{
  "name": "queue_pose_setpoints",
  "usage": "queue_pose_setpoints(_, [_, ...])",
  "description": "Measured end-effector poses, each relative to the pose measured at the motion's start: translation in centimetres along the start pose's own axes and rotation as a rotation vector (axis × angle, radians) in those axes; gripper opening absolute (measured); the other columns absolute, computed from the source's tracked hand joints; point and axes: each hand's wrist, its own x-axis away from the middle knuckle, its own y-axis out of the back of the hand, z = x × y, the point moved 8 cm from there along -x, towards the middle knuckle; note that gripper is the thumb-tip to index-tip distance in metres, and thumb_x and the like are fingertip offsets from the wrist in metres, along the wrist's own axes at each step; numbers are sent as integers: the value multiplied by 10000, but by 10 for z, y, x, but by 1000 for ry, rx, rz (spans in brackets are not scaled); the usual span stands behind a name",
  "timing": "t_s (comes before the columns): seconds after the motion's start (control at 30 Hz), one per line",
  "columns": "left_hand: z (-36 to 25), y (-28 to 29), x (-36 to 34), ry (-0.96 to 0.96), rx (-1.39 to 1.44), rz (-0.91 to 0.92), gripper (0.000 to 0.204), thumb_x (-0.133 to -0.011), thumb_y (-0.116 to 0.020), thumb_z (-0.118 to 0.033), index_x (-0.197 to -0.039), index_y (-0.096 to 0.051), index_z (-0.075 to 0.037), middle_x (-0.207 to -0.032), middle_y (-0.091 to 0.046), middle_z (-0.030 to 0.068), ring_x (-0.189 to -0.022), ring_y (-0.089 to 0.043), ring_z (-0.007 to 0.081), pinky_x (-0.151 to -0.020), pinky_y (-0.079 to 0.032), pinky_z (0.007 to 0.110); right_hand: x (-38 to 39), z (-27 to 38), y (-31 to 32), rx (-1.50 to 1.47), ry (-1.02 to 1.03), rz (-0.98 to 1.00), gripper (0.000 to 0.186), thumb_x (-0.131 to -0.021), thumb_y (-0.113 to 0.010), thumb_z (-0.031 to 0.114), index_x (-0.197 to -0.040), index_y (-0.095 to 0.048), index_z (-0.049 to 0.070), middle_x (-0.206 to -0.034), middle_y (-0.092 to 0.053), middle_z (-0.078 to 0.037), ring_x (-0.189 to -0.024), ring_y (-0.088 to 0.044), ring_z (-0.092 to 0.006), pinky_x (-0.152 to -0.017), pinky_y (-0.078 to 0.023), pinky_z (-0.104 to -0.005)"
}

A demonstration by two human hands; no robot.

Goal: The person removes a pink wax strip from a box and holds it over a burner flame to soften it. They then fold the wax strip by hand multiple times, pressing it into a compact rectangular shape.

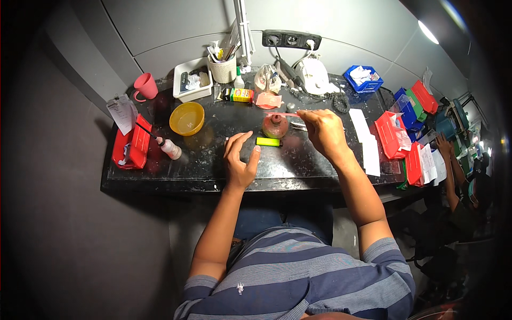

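So the person seems to be mid-step rather than wrapping up. Taking the round glass burner (276,128) as the middle of the clock, the right hand (321,130) is out at about 3 o'clock, fingertips pinching one end of a thin pink strip (285,114), with the rest reaching left so it sits right over the burner's top. Can't make out a flame, so whether it's actually heating is anyone's guess. The left hand (241,161) hangs around 7:30, fingers and thumb spread, nothing in it, with the thumb near a yellow-green lighter (268,142). That lighter lies on its side at 6 o'clock, just in front of the burner, so fetching and placing the gear looks done. As far as setup goes: burner standing on the dark surface (224,173), strip gripped and lined up above it. What looks left is pretty much the working of the strip itself, since no change in its shape is clear at this size. There's also a flat pink piece (269,101) at 12 o'clock, beyond the burner, with no hand on it. The yellow bowl (200,118) at 9 and the white papers (369,152) around 3:30 are both out of the hands' grip too, so no obvious sign of them being part of this bit.
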Motion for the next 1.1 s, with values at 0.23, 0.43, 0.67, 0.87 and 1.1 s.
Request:
queue_pose_setpoints(0.23, [0,0,0,4,-11,6,371,-871,-729,-153,-1207,-709,4,-1181,-680,202,-1120,-634,365,-1012,-484,441,-6,-3,-16,14,7,28,238,-888,-641,26,-1064,-793,74,-849,-751,-153,-765,-712,-325,-735,-529,-432])
queue_pose_setpoints(0.43, [-1,0,0,18,-21,7,358,-876,-727,-139,-1198,-718,16,-1181,-692,190,-1127,-640,334,-1031,-476,416,-11,-14,-43,26,-1,97,252,-847,-652,34,-1049,-797,76,-818,-741,-164,-762,-713,-337,-752,-533,-435])
queue_pose_setpoints(0.67, [-2,2,0,-5,-28,-2,372,-872,-727,-165,-1203,-707,5,-1178,-679,211,-1115,-637,377,-1011,-485,446,-14,-13,-52,46,4,126,238,-851,-656,50,-1038,-802,71,-837,-747,-169,-788,-719,-332,-761,-531,-433])
queue_pose_setpoints(0.87, [-2,1,0,6,-10,4,377,-868,-731,-168,-1204,-709,0,-1182,-680,207,-1119,-637,374,-1018,-482,443,-13,-1,-35,29,18,87,237,-870,-649,47,-1055,-796,70,-862,-754,-164,-788,-713,-332,-763,-528,-427])
queue_pose_setpoints(1.1, [-1,0,0,-2,-19,4,374,-874,-729,-169,-1209,-710,-4,-1183,-678,200,-1118,-634,366,-1012,-484,443,-9,10,-12,15,37,42,252,-880,-635,29,-1072,-792,69,-877,-761,-141,-784,-710,-327,-762,-525,-421])
